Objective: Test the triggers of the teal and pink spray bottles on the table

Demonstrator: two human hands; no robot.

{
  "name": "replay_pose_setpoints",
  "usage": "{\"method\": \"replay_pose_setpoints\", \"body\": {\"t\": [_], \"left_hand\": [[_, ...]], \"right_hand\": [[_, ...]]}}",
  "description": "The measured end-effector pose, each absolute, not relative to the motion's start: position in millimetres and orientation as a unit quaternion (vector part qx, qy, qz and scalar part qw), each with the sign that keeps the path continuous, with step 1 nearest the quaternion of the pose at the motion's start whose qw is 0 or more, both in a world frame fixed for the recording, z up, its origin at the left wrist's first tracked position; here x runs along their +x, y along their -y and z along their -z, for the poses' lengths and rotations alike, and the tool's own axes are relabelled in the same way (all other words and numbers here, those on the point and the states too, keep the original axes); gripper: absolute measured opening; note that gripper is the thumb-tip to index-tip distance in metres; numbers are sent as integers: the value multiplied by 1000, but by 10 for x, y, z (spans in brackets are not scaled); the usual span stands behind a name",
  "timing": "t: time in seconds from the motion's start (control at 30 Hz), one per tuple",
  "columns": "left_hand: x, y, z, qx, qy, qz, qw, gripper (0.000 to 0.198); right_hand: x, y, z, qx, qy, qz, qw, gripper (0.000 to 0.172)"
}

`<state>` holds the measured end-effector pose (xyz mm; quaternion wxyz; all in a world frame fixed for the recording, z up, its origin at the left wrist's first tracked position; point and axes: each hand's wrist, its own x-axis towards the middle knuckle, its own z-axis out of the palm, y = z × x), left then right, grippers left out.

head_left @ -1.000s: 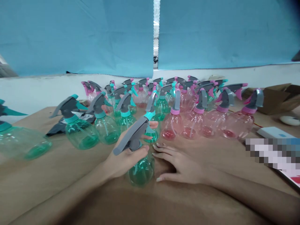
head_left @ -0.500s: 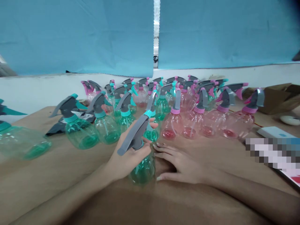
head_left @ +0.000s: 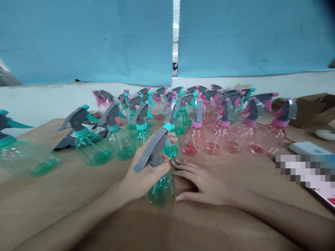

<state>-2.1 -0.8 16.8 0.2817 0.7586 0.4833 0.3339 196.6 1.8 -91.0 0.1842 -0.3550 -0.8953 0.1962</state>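
My left hand (head_left: pixel 149 172) is wrapped round the neck of a green spray bottle (head_left: pixel 161 190) with a grey and turquoise trigger head. Some of its fingers are hidden behind the head. The bottle stands upright on the wooden table (head_left: pixel 86 188). Just right of it, my right hand (head_left: pixel 201 181) lies palm down on the table with its fingers stretched out, holding nothing. Directly behind the held bottle stands another green spray bottle (head_left: pixel 170 148). A pink spray bottle (head_left: pixel 193 141) is behind my right hand.
Several green bottles (head_left: pixel 121 143) stand to the left and several pink ones (head_left: pixel 242 139) to the right, with mixed rows behind. A brown cardboard box (head_left: pixel 312 109), a white mouse (head_left: pixel 324 134) and a white box (head_left: pixel 309 149) are at the right. Blue cloth (head_left: pixel 86 42) hangs at the back.
The whole view has shifted very slightly to the right. My hands and the held spray bottle keep the same pose.
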Motion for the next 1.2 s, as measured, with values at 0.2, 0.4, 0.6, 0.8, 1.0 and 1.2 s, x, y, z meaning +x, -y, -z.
{"method": "replay_pose_setpoints", "body": {"t": [0.2, 0.4, 0.6, 0.8, 1.0, 1.2], "left_hand": [[-21, 7, -165, 763, -463, -346, 290, 47], [-8, 13, -187, 750, -461, -349, 321, 50], [-5, 12, -201, 748, -447, -357, 336, 50], [-22, 19, -180, 748, -464, -347, 322, 54], [-19, 25, -180, 748, -480, -344, 301, 55], [-22, 19, -154, 756, -433, -378, 314, 48]], "right_hand": [[1966, -2, 882, -362, 894, -194, 177, 75], [1968, 1, 898, -363, 896, -188, 173, 76], [1959, 4, 872, -369, 896, -184, 164, 77], [1969, -6, 914, -358, 897, -192, 175, 76], [1974, -15, 928, -354, 898, -191, 178, 75], [1970, -16, 935, -350, 895, -197, 192, 72]]}}
